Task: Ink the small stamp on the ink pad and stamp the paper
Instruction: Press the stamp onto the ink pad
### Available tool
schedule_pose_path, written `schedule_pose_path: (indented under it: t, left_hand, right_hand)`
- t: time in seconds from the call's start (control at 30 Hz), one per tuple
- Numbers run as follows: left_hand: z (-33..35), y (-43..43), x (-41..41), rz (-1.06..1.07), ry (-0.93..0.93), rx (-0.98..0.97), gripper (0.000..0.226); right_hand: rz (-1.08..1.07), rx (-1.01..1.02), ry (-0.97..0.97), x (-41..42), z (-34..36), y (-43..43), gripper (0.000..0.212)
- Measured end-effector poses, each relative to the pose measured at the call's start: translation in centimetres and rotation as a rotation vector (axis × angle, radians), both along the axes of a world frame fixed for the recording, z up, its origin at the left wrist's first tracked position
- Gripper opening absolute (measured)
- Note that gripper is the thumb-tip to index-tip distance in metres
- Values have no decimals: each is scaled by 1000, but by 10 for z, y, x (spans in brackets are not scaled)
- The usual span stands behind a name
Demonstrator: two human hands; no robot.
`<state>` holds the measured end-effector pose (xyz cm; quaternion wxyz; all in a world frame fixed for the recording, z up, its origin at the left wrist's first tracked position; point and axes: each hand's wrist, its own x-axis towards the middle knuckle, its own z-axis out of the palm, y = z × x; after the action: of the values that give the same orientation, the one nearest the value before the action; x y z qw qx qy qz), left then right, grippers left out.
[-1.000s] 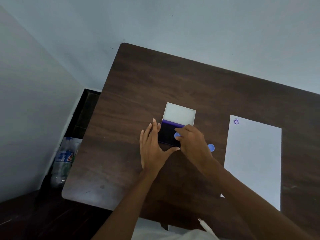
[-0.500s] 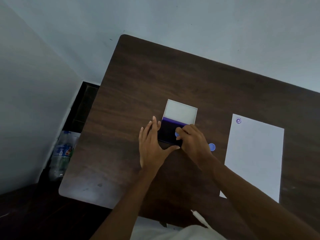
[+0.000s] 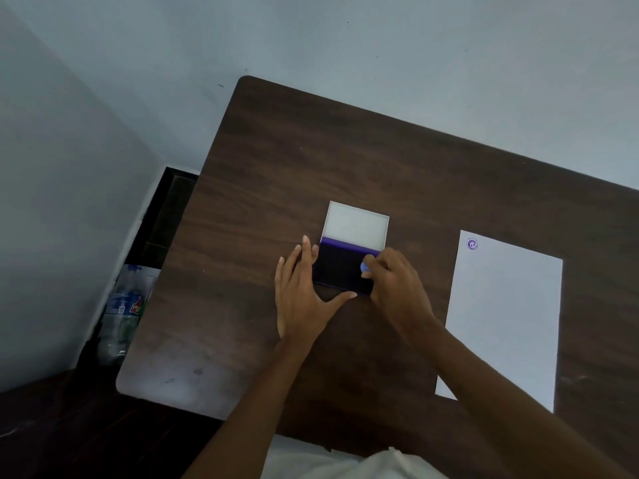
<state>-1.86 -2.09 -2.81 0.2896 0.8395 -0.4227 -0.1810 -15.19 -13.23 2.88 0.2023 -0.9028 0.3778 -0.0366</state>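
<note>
While the stamp [image 3: 365, 267] sits pinched in the fingertips of my right hand [image 3: 397, 288], it rests over the right part of the ink pad [image 3: 342, 271], and only a small light-blue bit of it shows past the fingers. I cannot tell whether its face presses the pad or hovers just above. My right hand is curled tight around the stamp, knuckles up, covering the pad's right edge. My left hand [image 3: 304, 299] lies flat and spread on the worktop [image 3: 311, 160], fingers straight along the pad's left side, thumb stretched across beneath its near edge, touching or almost touching it; it grips nothing. The pad looks nearly black with a purple strip along its far edge, and its pale open lid [image 3: 356, 224] lies flat beyond it. Well off to the right lies the paper [image 3: 508, 323], white, with one round purple mark [image 3: 472, 244] near its far left corner. My right forearm crosses the sheet's near left corner.
</note>
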Motion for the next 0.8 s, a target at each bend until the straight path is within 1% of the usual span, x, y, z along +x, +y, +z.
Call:
schedule_pose_path:
  t: [0.1,0.23,0.3,0.33,0.4,0.43,0.53,0.57,0.63,0.7,0.73,0.8]
  left_hand:
    - [-2,0,0,12,-12,-7,109]
    - [-4,0,2,6,-16,7,107]
    - [-2,0,3,-4,-12,19,108]
    - [-1,0,2,-12,-17,25,109]
    - [0,0,3,-24,-23,32,109]
    - [0,1,3,-24,-19,30,109]
    - [3,0,1,-34,3,31,113]
    - [3,1,0,-26,9,28,115]
    - [8,4,-9,31,42,6,116]
    - [16,10,-26,114,33,-47,106]
    - [19,13,-36,131,-23,-100,95]
    - [24,13,-64,76,-157,-263,72]
  right_hand:
    - [45,-52,-27,-2,-6,2,32]
    - [62,-58,32,0,-8,0,44]
    - [70,-57,40,2,-5,2,43]
    - [50,-28,26,4,-4,2,37]
    - [-101,87,-40,6,-1,1,21]
    - [-207,173,-101,3,3,1,17]
    - [-512,290,-347,-28,18,1,16]
    - [-601,297,-405,-41,25,-1,16]
    - [-771,391,-533,-70,37,-6,15]
    - [-865,536,-675,-94,47,-13,15]
    - [-887,576,-712,-103,51,-17,15]
    - [-916,586,-737,-122,55,-24,18]
